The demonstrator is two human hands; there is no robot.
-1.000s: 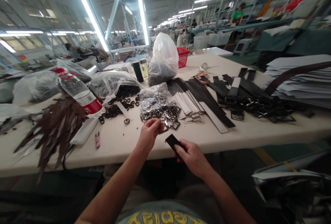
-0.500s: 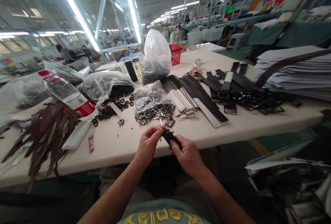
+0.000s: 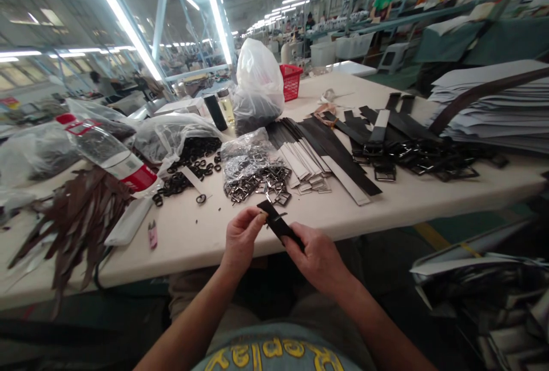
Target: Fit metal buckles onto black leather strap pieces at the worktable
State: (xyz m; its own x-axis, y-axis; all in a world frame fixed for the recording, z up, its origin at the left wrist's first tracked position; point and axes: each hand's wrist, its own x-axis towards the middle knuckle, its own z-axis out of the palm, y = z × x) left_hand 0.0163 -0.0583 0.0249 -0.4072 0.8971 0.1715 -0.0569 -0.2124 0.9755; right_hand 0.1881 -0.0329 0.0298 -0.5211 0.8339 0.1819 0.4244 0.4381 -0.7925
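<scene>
A black belt strap (image 3: 281,228) slants between my two hands at the table's front edge. My right hand (image 3: 319,254) is closed around its near part, thumb on top. My left hand (image 3: 242,236) pinches the strap's left edge near its far end. A thin dark piece (image 3: 278,218) lies across the strap beside my left fingertips; whether it is a loop or a buckle prong I cannot tell. Just beyond the hands, loose metal buckles (image 3: 278,182) spill from a clear plastic bag (image 3: 246,154).
Black straps with pale ends (image 3: 300,156) lie beyond my right hand, with buckled belts (image 3: 412,151) farther right. Left are black loops (image 3: 189,176), a plastic bottle (image 3: 107,151), pink snips (image 3: 152,235) and brown strips (image 3: 81,216). A red basket (image 3: 290,82) stands behind.
More of the strap's far end now shows past my left fingers, and the thin dark piece sits across it below that end. Both hands stay close together; the view has shifted slightly.
</scene>
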